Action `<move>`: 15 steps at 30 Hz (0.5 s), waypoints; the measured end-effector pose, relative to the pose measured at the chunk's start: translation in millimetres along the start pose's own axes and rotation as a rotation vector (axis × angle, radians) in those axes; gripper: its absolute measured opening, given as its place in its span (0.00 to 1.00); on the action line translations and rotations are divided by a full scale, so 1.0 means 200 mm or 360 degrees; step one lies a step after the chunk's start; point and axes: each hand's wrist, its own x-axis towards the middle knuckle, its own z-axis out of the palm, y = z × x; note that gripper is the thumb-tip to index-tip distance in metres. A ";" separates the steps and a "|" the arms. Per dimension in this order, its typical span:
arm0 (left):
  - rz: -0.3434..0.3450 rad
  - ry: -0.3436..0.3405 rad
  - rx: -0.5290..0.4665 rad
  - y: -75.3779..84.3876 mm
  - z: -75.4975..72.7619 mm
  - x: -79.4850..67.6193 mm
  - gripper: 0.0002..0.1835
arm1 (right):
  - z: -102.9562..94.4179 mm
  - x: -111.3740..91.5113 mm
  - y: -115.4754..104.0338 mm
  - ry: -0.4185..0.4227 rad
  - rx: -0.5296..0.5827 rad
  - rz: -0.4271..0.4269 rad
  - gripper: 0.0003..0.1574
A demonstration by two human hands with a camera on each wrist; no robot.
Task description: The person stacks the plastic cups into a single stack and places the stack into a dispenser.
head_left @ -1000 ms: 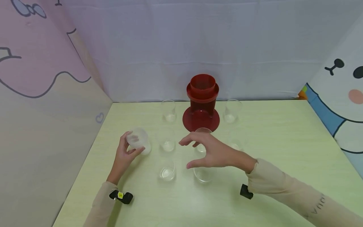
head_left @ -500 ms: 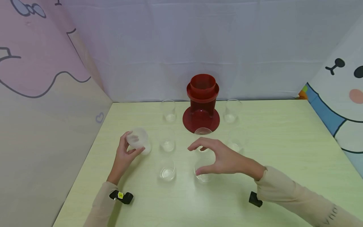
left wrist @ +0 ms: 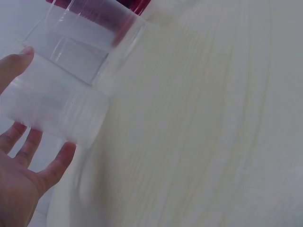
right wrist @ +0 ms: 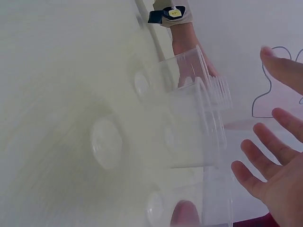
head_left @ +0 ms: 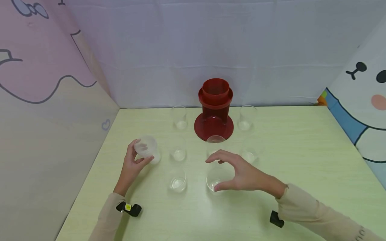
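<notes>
My left hand (head_left: 135, 164) grips a stack of nested clear plastic cups (head_left: 146, 146) at the left side of the table. Thumb and fingers lie on either side of the stack, which looks frosty in the left wrist view. My right hand (head_left: 241, 172) hovers with spread, bent fingers and nothing held. Its thumb partly covers a clear cup (head_left: 212, 183) at the front. In the right wrist view, the fingers (right wrist: 258, 158) are apart from the cup rims. Another clear cup (head_left: 215, 142) stands behind that hand.
More clear cups stand in rows: a front-left cup (head_left: 177, 182), one behind it (head_left: 178, 152), and others farther back and right. A red cup stack (head_left: 215, 112) stands on a red round base (head_left: 202, 130) near the back edge. Patterned cloth surrounds the table.
My right hand has moved right and toward the front, from over the middle cups to the front cup. My left hand and its cup stack stay where they were.
</notes>
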 end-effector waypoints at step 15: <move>0.0018 0.0002 -0.0015 -0.01 0.00 0.00 0.42 | 0.07 -0.12 0.12 0.0102 0.0007 0.0001 0.51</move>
